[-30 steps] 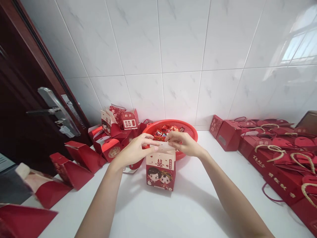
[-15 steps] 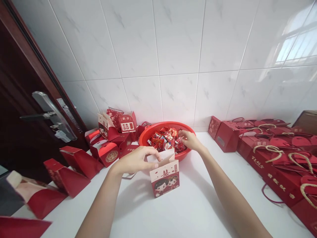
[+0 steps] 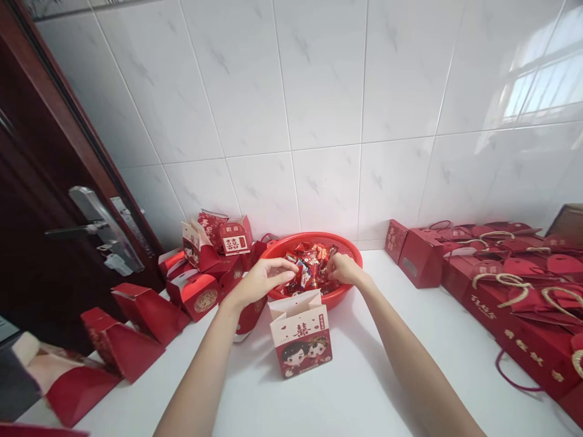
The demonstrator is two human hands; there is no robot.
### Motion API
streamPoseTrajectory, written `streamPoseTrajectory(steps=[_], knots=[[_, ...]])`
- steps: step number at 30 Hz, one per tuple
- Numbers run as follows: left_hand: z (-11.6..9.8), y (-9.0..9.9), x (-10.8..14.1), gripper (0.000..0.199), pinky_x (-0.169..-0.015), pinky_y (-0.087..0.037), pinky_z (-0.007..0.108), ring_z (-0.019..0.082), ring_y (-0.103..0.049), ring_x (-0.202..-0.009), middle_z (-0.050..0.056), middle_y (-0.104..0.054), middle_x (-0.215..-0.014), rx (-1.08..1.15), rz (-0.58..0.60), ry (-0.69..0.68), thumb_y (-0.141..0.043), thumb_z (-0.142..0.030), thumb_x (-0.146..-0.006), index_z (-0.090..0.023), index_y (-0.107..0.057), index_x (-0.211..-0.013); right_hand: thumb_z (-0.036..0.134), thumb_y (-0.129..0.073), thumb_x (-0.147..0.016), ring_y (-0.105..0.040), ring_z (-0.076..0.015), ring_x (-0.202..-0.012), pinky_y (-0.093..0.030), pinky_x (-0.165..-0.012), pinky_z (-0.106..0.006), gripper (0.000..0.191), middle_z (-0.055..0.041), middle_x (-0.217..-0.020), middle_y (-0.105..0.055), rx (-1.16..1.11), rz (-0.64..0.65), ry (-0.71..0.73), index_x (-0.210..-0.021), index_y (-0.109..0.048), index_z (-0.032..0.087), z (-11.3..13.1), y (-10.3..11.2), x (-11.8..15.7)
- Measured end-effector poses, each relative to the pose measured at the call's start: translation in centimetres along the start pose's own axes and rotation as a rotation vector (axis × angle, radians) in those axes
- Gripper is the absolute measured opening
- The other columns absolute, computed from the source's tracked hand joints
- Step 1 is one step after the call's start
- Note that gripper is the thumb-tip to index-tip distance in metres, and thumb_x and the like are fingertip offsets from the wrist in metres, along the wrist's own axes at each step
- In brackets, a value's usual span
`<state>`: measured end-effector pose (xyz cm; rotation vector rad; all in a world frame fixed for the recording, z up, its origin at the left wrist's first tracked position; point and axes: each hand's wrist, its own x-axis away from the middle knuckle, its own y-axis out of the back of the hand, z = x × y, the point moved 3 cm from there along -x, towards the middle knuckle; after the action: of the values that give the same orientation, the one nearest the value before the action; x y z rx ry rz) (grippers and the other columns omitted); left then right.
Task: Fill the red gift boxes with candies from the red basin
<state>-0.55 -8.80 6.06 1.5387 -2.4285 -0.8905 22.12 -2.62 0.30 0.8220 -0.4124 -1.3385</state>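
Bends the right hand (image 3: 344,269) among wrapped sweets (image 3: 312,261) in the red basket (image 3: 346,297); cannot tell whether grasping any. Holds the left hand (image 3: 264,279) loosely parted over its rim, clear of the open box (image 3: 303,340) upright in front, partly hiding the basket. Has red boxes (image 3: 148,315) either side.

White tabletop (image 3: 264,400), bearing stock: couple-printed favour box (image 3: 304,352) is standing open at centre; red perforated colander (image 3: 334,300) is sitting at twelve o'clock; heaped favour boxes (image 3: 203,297) are lying at ten; angular red cartons (image 3: 148,315) are lining nine; rope-handled gift boxes (image 3: 480,306) are standing at three.
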Motion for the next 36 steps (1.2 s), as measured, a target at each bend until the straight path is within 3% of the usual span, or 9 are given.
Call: streamPoseTrajectory(steps=[3, 7, 13, 17, 21, 25, 28, 32, 36], knots=[[1.0, -1.2, -2.8, 0.029, -0.094, -0.052, 0.040, 0.025, -0.068, -0.098, 0.010, -0.075, -0.103, -0.025, 0.061, -0.015, -0.065, -0.039, -0.081, -0.015, -0.073, -0.095, 0.014, -0.066, -0.065, -0.060, -0.0156, -0.049, -0.044, -0.050, -0.026, 0.016, -0.0010, -0.054, -0.063, -0.297, -0.078, -0.069, -0.054, -0.057, 0.020, -0.4, 0.3, -0.1], [1.7, -3.4, -6.5, 0.027, -0.095, -0.051, 0.040, 0.026, -0.068, -0.101, 0.011, -0.074, -0.107, -0.066, 0.136, -0.059, -0.065, -0.033, -0.079, -0.015, -0.072, -0.098, 0.019, -0.072, -0.061, -0.056, -0.0130, -0.044, -0.045, -0.045, -0.025, 0.013, 0.0023, -0.052, -0.060, -0.661, -0.198, -0.117, -0.058, -0.059, 0.018, -0.9, 0.5, -0.4], [3.7, -5.2, -10.1, 0.059, -0.098, -0.050, 0.040, 0.029, -0.062, -0.115, 0.013, -0.064, -0.132, -0.052, 0.100, -0.083, -0.077, -0.038, -0.071, -0.018, -0.063, -0.124, 0.028, -0.079, -0.056, -0.058, -0.0117, -0.056, -0.048, -0.051, -0.023, 0.020, -0.0001, -0.062, -0.065, -0.920, -0.209, -0.057, -0.064, -0.065, 0.016, -0.8, 0.7, -0.6], [4.4, -5.7, -10.3, 0.044, -0.089, -0.052, 0.039, 0.027, -0.066, -0.097, 0.010, -0.073, -0.103, 0.005, 0.137, -0.092, -0.073, -0.051, -0.075, -0.015, -0.070, -0.100, 0.036, -0.084, -0.053, -0.060, -0.0128, -0.061, -0.051, -0.056, -0.025, 0.031, -0.0010, -0.066, -0.066, -1.032, -0.232, -0.057, -0.064, -0.063, 0.017, -0.6, 0.7, -0.7], [3.9, -5.5, -10.0, 0.042, -0.084, -0.051, 0.037, 0.024, -0.064, -0.090, 0.008, -0.072, -0.092, 0.041, 0.025, -0.162, -0.070, -0.054, -0.077, -0.014, -0.067, -0.088, 0.039, -0.086, -0.053, -0.064, -0.0146, -0.069, -0.050, -0.059, -0.025, 0.037, -0.0032, -0.076, -0.069, -1.024, -0.124, -0.040, -0.073, -0.064, 0.016, 0.0, 0.5, -0.6], [3.8, -5.5, -10.1, 0.041, -0.081, -0.051, 0.035, 0.022, -0.063, -0.085, 0.008, -0.070, -0.088, 0.061, -0.011, -0.203, -0.070, -0.054, -0.078, -0.014, -0.065, -0.087, 0.036, -0.085, -0.054, -0.065, -0.0158, -0.070, -0.049, -0.059, -0.026, 0.038, -0.0032, -0.079, -0.070, -1.026, -0.108, -0.023, -0.077, -0.063, 0.016, 0.3, 0.4, -0.4], [4.2, -5.5, -10.2, 0.044, -0.081, -0.052, 0.035, 0.022, -0.064, -0.085, 0.008, -0.071, -0.092, 0.024, -0.018, -0.187, -0.068, -0.051, -0.078, -0.014, -0.067, -0.102, 0.034, -0.081, -0.056, -0.065, -0.0159, -0.072, -0.049, -0.061, -0.025, 0.032, -0.0022, -0.079, -0.070, -1.070, -0.208, -0.057, -0.074, -0.061, 0.017, 0.2, 0.6, -0.3], [4.4, -5.5, -10.0, 0.032, -0.081, -0.051, 0.034, 0.023, -0.066, -0.084, 0.008, -0.074, -0.092, -0.232, 0.012, -0.110, -0.063, -0.042, -0.082, -0.017, -0.071, -0.099, 0.030, -0.071, -0.061, -0.068, -0.0189, -0.080, -0.051, -0.065, -0.026, 0.024, -0.0022, -0.081, -0.071, -1.130, -0.364, -0.165, -0.079, -0.059, 0.020, -0.1, 0.8, -0.4], [4.7, -5.3, -9.5, 0.013, -0.075, -0.048, 0.032, 0.025, -0.068, -0.081, 0.007, -0.075, -0.081, -0.637, 0.077, 0.062, -0.061, -0.024, -0.077, -0.019, -0.073, -0.078, 0.031, -0.064, -0.064, -0.069, -0.0203, -0.077, -0.054, -0.067, -0.029, 0.022, -0.0020, -0.078, -0.071, -1.115, -0.351, -0.181, -0.082, -0.057, 0.021, -0.4, 0.6, -0.7]])
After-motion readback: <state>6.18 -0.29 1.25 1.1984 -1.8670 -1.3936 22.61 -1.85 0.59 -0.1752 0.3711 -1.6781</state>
